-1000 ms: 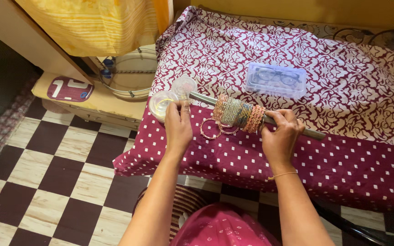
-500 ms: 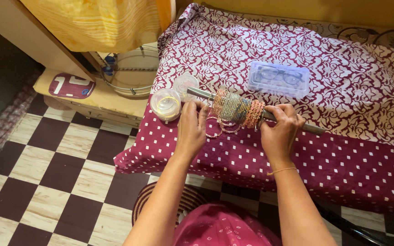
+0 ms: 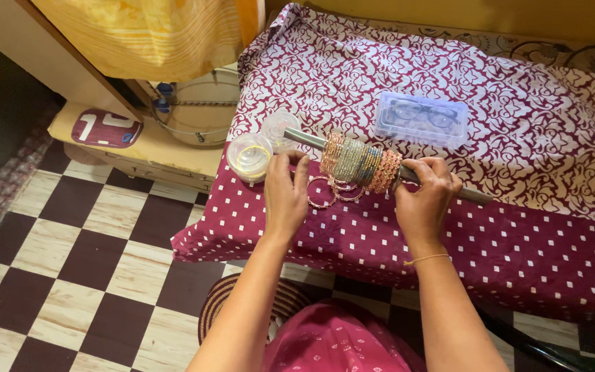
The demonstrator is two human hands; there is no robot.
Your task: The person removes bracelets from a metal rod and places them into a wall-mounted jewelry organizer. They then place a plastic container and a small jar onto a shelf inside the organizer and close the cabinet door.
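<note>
Bangles (image 3: pixel 358 164) crowd a rod (image 3: pixel 449 187) pinched by right-hand fingers (image 3: pixel 430 169); left fingers (image 3: pixel 290 172) spread near tubs (image 3: pixel 250 156).

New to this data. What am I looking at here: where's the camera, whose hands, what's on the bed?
One picture, taken from a camera on a person's head, looking down at their own bare hands. No machine. The right hand grips a grey rod threaded with a stack of bangles. The left hand rests on the maroon patterned cloth beside a few loose bangles. Nearby lie a round clear container, its lid, and a clear box holding spectacles.
</note>
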